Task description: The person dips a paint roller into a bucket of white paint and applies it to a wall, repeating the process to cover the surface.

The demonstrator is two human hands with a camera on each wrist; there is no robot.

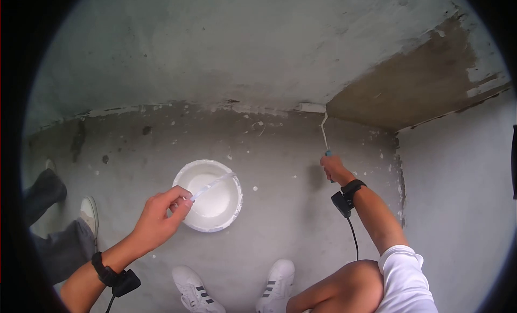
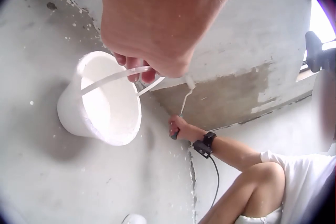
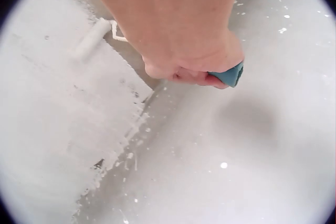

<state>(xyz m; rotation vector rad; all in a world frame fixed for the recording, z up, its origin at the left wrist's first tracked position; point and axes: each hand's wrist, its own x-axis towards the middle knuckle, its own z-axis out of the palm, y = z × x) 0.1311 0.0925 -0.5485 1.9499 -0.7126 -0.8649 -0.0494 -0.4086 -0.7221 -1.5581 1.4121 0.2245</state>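
Observation:
A white bucket [image 1: 235, 216] with white paint inside hangs or stands below my left hand [image 1: 164, 210], whose fingers grip its thin handle [image 1: 215, 184]. In the left wrist view the bucket [image 2: 71, 111] is tilted toward the wall side, its handle [image 2: 113, 79] running up to the curled fingers. My right hand [image 1: 336, 169] grips the blue-green handle of a paint roller [image 1: 325, 131]. The roller's white sleeve [image 1: 312, 107] lies against the foot of the wall, beside a brown bare patch. In the right wrist view the handle's end [image 3: 233, 75] pokes out of the fist.
A grey wall [image 1: 215, 49] rises ahead, with a brown unpainted patch [image 1: 409, 81] at the right. Another wall [image 1: 463, 167] closes the right side. White spatters dot the concrete floor [image 1: 291, 216]. Another person's legs and shoe [image 1: 89, 216] are at the left.

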